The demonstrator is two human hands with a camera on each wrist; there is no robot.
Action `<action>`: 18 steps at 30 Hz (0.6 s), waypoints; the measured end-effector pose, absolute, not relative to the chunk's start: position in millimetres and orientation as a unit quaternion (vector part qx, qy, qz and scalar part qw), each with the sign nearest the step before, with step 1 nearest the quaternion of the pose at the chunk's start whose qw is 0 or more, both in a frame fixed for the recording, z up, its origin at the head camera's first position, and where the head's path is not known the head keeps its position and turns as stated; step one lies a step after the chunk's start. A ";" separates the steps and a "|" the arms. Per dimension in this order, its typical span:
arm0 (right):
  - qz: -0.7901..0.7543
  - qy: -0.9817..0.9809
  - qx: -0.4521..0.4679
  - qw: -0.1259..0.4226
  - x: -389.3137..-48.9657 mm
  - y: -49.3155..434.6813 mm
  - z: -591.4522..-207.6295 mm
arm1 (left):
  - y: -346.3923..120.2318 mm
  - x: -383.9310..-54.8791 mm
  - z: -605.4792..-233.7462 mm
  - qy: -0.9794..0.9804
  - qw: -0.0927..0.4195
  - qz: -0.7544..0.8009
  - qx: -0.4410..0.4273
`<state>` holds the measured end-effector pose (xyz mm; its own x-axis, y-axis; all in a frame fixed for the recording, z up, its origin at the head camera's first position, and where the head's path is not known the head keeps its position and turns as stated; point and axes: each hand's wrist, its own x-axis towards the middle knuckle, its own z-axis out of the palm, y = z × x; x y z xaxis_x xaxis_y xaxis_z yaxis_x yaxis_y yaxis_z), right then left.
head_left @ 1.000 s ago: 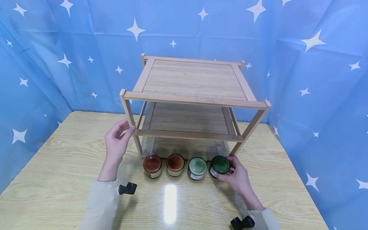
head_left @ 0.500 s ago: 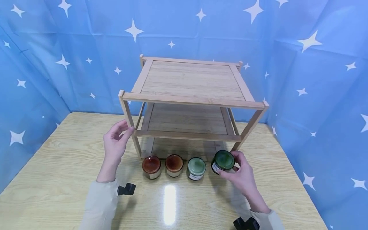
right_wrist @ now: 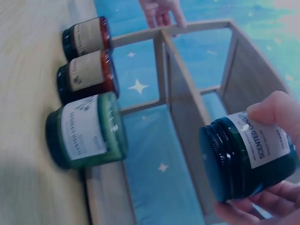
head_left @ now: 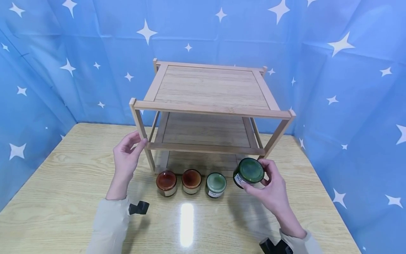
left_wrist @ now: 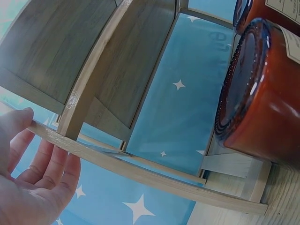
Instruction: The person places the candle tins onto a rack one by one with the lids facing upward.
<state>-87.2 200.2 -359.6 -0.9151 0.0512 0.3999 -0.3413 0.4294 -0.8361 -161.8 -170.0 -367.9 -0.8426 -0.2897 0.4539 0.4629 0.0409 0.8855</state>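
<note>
My right hand (head_left: 269, 187) holds a dark green scented candle jar (head_left: 250, 170), thumb across its white label and fingers round the far side. The jar is raised above the table, before the front right leg of a wooden shelf rack (head_left: 206, 107). My left hand (head_left: 127, 155) grips the rack's front left post, thumb on one side and fingers on the other, as the left wrist view shows. In a row before the rack stand a red-brown candle jar (head_left: 166, 180), an amber-brown candle jar (head_left: 191, 179) and a light green candle jar (head_left: 216, 183).
The rack has a top, a middle and a low board, with a front rail (head_left: 206, 148) across the middle level. Wood-grain table (head_left: 73, 183) surface extends on both sides. A blue star-patterned curtain (head_left: 95, 42) hangs behind and at both sides.
My right hand has lifted the dark green candle jar off the table, up and slightly right. My left hand keeps its grip on the post; the other jars stay put.
</note>
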 end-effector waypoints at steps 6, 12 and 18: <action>0.541 -0.806 0.129 0.200 -86.7 195.9 -346.9 | -170.0 -161.9 -367.8 -0.667 0.272 -0.691 -0.061; 0.561 -0.782 0.180 0.204 -86.6 189.7 -330.7 | -169.9 -161.7 -368.0 -0.661 0.272 -0.697 -0.062; 0.573 -0.758 0.228 0.213 -88.8 181.0 -308.6 | -170.0 -161.8 -367.8 -0.658 0.272 -0.699 -0.065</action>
<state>-88.8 181.0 -308.6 -0.8058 -0.1011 0.5835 -0.5889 0.2406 -0.7715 -161.8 -170.0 -367.8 -0.8436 -0.2947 0.4489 0.4656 0.0149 0.8849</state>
